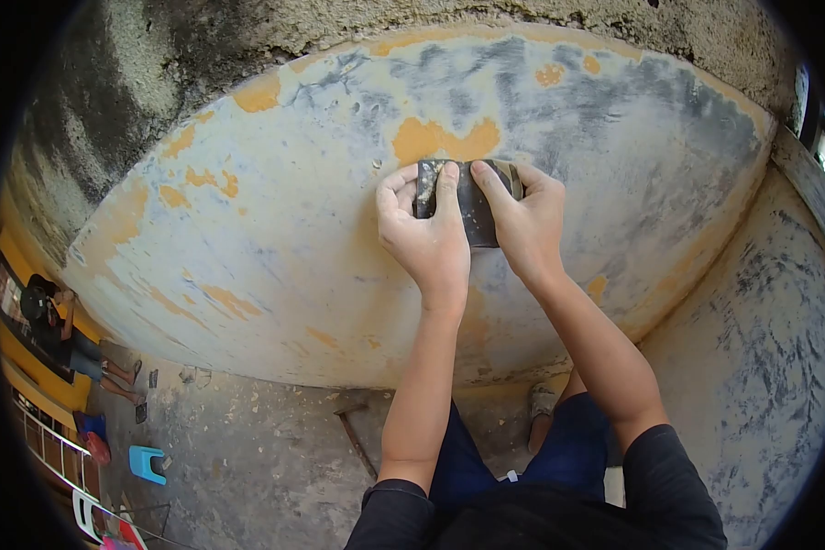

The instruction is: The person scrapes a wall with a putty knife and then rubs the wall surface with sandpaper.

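Both of my hands grip a dark piece of sandpaper, speckled with pale dust, in front of the wall panel. My left hand has its thumb on the near face and its fingers curled around the left edge. On the right side, my right hand pinches the sheet the same way, and a lighter brownish edge shows beside its thumb. Whitish dust coats the fingers of both hands. Just above the sheet lies an orange patch on the scraped, grey-white panel. Whether the sheet touches the panel is hard to tell.
Rough, dark-stained wall borders the panel's top. A hammer-like tool lies on the concrete floor. At left are a blue stool, a ladder and a seated person. Another wall surface stands at right.
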### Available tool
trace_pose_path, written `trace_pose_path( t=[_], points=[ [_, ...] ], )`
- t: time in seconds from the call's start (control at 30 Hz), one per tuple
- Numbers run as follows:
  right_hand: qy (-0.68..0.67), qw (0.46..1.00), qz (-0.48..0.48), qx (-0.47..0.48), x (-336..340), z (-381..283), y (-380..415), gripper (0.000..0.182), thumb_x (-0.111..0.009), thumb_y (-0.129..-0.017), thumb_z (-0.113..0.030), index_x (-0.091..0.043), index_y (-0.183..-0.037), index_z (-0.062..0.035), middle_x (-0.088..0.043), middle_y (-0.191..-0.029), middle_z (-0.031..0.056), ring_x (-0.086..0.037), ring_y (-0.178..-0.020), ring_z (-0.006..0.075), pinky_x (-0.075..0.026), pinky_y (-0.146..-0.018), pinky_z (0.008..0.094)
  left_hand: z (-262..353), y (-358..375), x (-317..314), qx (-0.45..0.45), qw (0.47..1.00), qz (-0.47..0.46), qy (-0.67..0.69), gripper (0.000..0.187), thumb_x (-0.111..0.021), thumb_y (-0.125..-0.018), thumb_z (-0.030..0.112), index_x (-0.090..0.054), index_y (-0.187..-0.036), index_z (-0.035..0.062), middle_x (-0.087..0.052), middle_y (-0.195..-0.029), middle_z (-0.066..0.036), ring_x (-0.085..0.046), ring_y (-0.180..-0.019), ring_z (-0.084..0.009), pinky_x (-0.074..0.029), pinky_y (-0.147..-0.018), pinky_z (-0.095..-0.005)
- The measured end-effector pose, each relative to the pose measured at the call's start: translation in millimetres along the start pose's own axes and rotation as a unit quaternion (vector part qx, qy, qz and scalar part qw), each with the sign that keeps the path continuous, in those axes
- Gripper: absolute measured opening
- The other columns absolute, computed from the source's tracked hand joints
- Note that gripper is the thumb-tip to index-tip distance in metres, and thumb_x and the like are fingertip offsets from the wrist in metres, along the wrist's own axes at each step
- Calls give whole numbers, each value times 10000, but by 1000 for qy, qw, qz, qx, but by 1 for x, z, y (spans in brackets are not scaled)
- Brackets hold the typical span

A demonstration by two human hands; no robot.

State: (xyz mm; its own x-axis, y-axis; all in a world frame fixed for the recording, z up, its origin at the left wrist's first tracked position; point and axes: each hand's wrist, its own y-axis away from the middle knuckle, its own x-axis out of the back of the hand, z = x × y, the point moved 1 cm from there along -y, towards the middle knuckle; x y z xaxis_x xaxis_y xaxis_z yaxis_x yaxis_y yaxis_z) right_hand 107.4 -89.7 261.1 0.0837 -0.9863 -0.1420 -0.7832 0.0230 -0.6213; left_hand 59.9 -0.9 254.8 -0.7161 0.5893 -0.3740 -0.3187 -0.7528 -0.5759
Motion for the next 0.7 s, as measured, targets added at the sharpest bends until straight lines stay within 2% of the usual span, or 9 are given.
trace_pose_path(
  t=[0.17, 0.27, 0.37, 0.43, 0.47, 0.57, 0.7],
  points=[
    [11, 1000, -18, -6, 0, -9, -9, 324, -776, -932, -194, -707, -805, 96, -629, -585, 105, -458, -564, 102, -397, -542, 364, 8, -7, -3, 0, 1000, 11, 6, 341, -825, -952, 55, -579, -1152, -70, -738, -1041, -188, -713, -937, -173, -596, -818, -289],
    [50, 998, -23, 34, 1, 3, -1, 320, -769, -936, -192, -708, -815, 99, -617, -592, 131, -473, -570, 103, -401, -545, 361, -3, 0, 3, -10, 1000, -4, 8, 340, -823, -953, 55, -580, -1157, -67, -740, -1049, -193, -713, -948, -175, -595, -817, -289],
    [24, 1000, -8, -9, -2, 3, 4, 339, -778, -928, -208, -702, -801, 97, -610, -603, 169, -487, -563, 124, -407, -550, 381, -4, 2, 4, -15, 999, 9, -30, 341, -824, -952, 56, -580, -1157, -65, -740, -1057, -199, -713, -955, -178, -596, -832, -297],
    [68, 996, 4, 66, -4, -4, -6, 340, -785, -923, -217, -717, -812, 97, -620, -617, 182, -506, -558, 144, -418, -556, 390, 3, -7, 0, -29, 999, 17, -9, 345, -831, -948, 59, -582, -1154, -62, -739, -1060, -203, -716, -962, -189, -597, -858, -310],
    [22, 999, -13, 20, -7, -7, -8, 340, -789, -919, -225, -721, -821, 94, -624, -622, 191, -509, -555, 155, -424, -565, 389, 9, -9, -3, -5, 1000, 29, 0, 345, -834, -945, 55, -583, -1150, -65, -740, -1058, -203, -715, -961, -191, -595, -868, -319],
    [75, 996, -19, 32, -3, -3, -7, 324, -786, -919, -218, -729, -836, 90, -635, -630, 200, -506, -555, 154, -432, -573, 387, -6, -8, 0, -50, 998, 23, 16, 311, -822, -957, 98, -606, -1122, -55, -757, -1040, -188, -725, -923, -201, -586, -843, -334],
    [25, 999, -21, 6, -7, -3, -2, 325, -785, -917, -219, -723, -825, 86, -644, -641, 211, -512, -550, 156, -436, -575, 384, -9, -5, 4, -46, 998, 28, -25, 317, -824, -956, 97, -605, -1124, -59, -756, -1043, -190, -721, -915, -198, -584, -837, -333]
  ],
)
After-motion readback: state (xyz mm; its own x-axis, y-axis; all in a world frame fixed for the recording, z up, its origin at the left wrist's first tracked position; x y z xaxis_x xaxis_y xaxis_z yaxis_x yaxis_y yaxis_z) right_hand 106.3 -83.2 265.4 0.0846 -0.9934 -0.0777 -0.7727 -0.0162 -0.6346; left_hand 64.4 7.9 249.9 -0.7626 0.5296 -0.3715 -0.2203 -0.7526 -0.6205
